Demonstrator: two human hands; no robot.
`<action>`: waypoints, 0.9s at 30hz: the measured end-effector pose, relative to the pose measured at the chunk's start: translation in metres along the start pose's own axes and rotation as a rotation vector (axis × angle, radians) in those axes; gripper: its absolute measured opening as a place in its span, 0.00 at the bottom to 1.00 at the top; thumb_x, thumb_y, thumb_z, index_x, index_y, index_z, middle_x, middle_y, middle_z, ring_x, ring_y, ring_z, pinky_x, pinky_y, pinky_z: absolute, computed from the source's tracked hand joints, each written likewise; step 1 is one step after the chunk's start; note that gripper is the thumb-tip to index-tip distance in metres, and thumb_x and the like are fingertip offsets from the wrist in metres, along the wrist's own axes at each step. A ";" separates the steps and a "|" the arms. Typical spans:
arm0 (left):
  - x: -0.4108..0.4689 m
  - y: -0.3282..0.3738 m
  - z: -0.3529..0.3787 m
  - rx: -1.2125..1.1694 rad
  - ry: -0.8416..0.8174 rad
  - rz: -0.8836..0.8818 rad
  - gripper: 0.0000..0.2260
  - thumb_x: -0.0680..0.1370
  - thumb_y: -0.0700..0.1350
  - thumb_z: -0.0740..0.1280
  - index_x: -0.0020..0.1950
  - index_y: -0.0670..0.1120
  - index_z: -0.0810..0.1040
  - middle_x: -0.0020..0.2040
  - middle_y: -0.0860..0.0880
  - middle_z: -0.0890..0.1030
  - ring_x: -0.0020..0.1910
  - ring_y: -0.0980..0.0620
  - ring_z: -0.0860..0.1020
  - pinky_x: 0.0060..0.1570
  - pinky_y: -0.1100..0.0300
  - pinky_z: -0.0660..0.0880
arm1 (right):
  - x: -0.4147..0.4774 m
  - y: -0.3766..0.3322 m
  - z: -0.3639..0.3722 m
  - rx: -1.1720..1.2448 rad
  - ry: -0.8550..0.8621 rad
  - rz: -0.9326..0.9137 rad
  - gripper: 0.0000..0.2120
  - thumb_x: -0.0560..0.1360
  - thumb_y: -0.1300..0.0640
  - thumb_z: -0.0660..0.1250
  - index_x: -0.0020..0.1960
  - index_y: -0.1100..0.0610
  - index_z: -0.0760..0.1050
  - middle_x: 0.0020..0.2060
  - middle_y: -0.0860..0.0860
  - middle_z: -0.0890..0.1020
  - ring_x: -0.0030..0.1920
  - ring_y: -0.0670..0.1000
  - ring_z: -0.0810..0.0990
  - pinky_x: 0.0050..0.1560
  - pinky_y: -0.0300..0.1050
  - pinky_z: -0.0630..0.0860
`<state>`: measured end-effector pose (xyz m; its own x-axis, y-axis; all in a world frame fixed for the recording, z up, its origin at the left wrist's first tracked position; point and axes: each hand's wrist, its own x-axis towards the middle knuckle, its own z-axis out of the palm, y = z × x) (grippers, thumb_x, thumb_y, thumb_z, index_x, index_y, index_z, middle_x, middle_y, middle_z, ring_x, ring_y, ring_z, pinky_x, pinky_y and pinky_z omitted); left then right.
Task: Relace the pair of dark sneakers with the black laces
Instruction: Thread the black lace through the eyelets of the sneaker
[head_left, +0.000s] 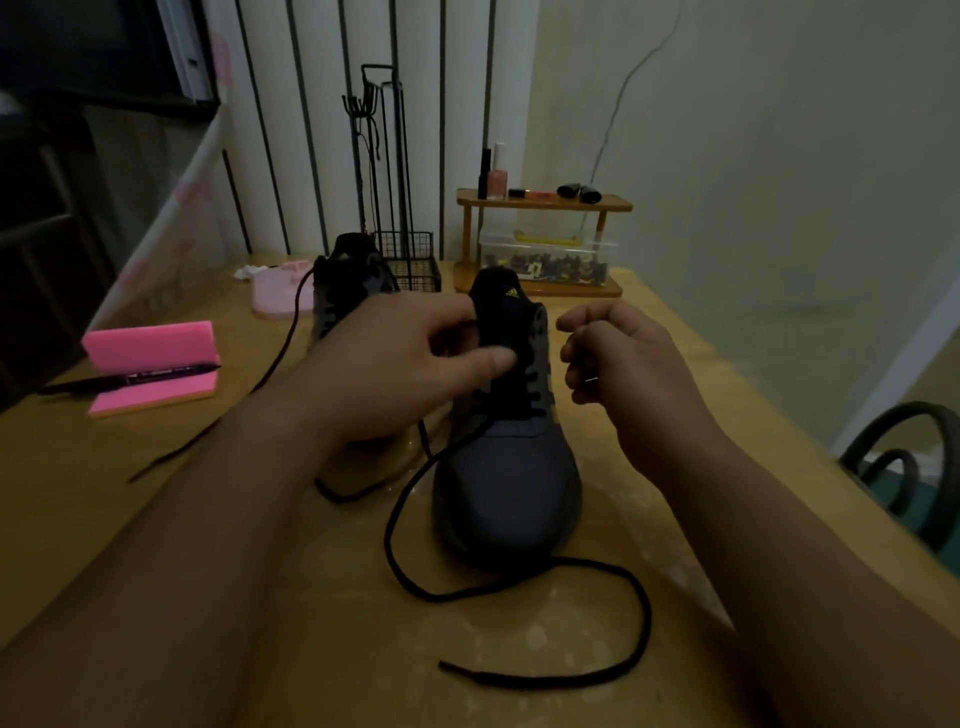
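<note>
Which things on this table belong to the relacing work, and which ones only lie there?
For the job: near sneaker, far sneaker, loose black lace, second lace.
Lying about: pink notepad, black pen, wire basket, wooden shelf, plastic box.

Single head cam, wide-angle, looks fwd & down, close over the table (322, 649).

A yellow Adidas logo sits on the tongue of the near sneaker (506, 467); the marker's (130, 379) print is unreadable
</note>
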<state>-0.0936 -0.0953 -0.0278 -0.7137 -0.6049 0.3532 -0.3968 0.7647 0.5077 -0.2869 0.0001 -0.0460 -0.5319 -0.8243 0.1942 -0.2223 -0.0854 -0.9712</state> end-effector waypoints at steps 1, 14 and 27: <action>-0.001 0.004 0.002 0.020 -0.022 0.019 0.10 0.78 0.62 0.68 0.48 0.57 0.76 0.41 0.55 0.77 0.39 0.61 0.75 0.38 0.58 0.71 | 0.000 0.000 0.001 -0.013 -0.006 -0.006 0.10 0.83 0.63 0.58 0.54 0.56 0.78 0.39 0.51 0.79 0.36 0.49 0.77 0.37 0.46 0.74; 0.006 -0.012 -0.002 0.100 0.356 -0.078 0.06 0.77 0.50 0.67 0.54 0.56 0.77 0.52 0.55 0.73 0.55 0.51 0.73 0.55 0.50 0.73 | -0.007 -0.002 0.001 -0.645 -0.481 -0.364 0.10 0.78 0.52 0.74 0.53 0.37 0.80 0.52 0.39 0.73 0.51 0.38 0.74 0.49 0.35 0.72; 0.001 -0.005 -0.011 -0.659 0.034 -0.090 0.15 0.84 0.51 0.64 0.41 0.48 0.81 0.43 0.49 0.82 0.46 0.53 0.81 0.50 0.53 0.73 | -0.006 0.004 0.011 -0.138 -0.208 -0.146 0.08 0.85 0.51 0.63 0.52 0.53 0.78 0.39 0.41 0.81 0.35 0.36 0.77 0.36 0.31 0.71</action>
<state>-0.0862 -0.1018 -0.0214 -0.6717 -0.6749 0.3055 -0.0104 0.4210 0.9070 -0.2757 -0.0010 -0.0529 -0.3098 -0.9073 0.2844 -0.4010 -0.1466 -0.9043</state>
